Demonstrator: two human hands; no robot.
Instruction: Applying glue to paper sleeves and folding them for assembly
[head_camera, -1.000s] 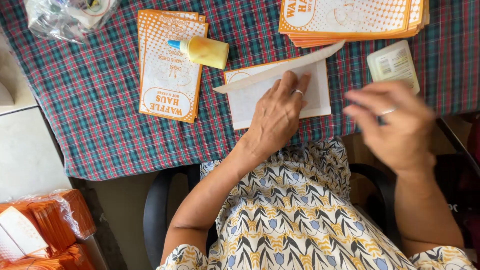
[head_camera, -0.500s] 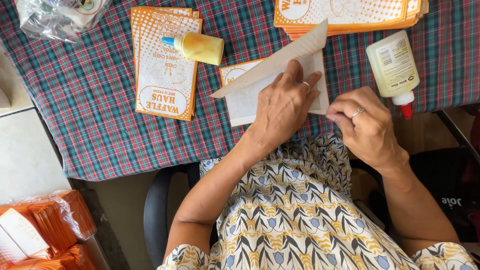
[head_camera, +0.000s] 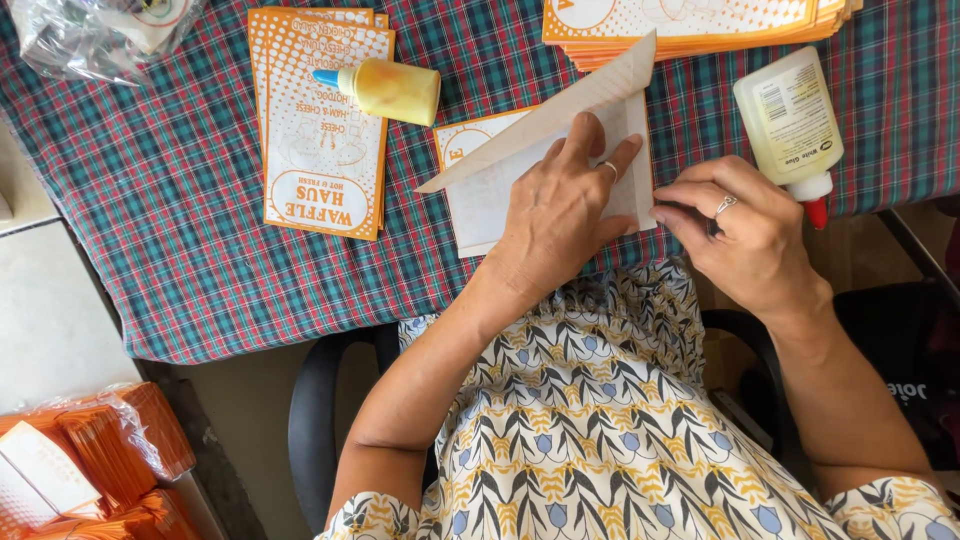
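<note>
My left hand (head_camera: 562, 215) lies flat on a white paper sheet (head_camera: 482, 200) with an orange printed edge, pressing it onto the plaid tablecloth (head_camera: 180, 230). One flap of the sheet is folded up along a diagonal crease. My right hand (head_camera: 742, 232), with a ring on one finger, pinches the sheet's right edge with its fingertips. A white glue bottle (head_camera: 790, 125) with a red tip lies just beyond my right hand. A small yellow bottle (head_camera: 385, 90) with a blue tip rests on a stack of orange printed sheets (head_camera: 320, 130).
A taller stack of orange printed sheets (head_camera: 700, 22) sits at the far edge of the table. A clear plastic bag (head_camera: 100, 30) lies at the far left. Bundles of orange sheets in plastic (head_camera: 85, 465) sit on the floor at lower left. I sit in a black chair (head_camera: 320, 420).
My right hand came down from the air to the sheet's right edge. The left hand slid a little further onto the sheet, and the flap stands folded up higher.
</note>
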